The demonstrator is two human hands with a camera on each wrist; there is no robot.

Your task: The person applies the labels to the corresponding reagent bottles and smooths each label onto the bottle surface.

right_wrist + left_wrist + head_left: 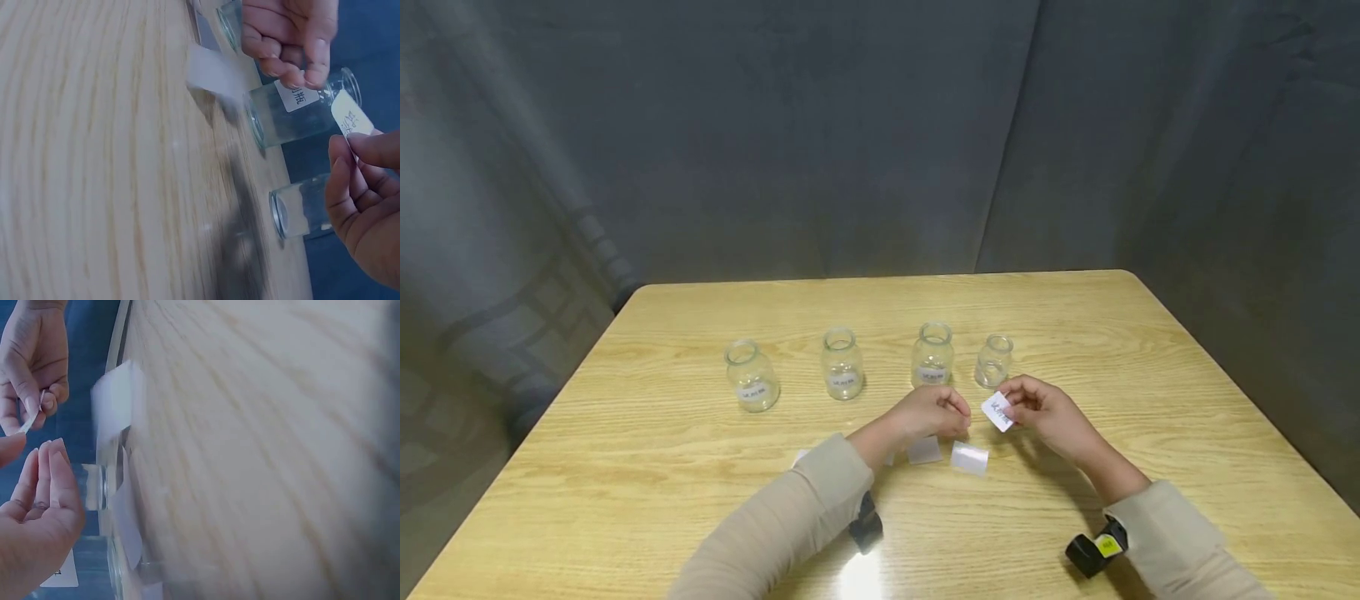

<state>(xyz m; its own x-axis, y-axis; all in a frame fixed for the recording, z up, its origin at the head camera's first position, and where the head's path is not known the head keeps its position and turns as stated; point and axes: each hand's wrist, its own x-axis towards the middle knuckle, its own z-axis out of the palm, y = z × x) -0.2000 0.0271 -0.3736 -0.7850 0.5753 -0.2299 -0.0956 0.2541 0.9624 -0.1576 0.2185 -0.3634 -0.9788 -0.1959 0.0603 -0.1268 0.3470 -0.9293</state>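
Observation:
My right hand (1051, 417) pinches a white label (998, 412) with handwritten characters between thumb and fingertips. In the right wrist view the label (351, 114) is tilted, its writing partly covered by the thumb. Just left of it my left hand (928, 411) hovers with loosely bent fingers, nothing visible between them. Below the left hand is a white paper piece (970, 457), blurred in both wrist views; whether it touches the table I cannot tell. Closest behind the right hand stands a small glass jar (995, 360), its visible side plain glass.
Three larger glass jars stand in a row to the left: a left jar (751, 371), a middle jar (841, 360) and a right jar (933, 350), each with a white label low on its front. More white paper pieces (924, 451) lie near the left forearm, partly hidden.

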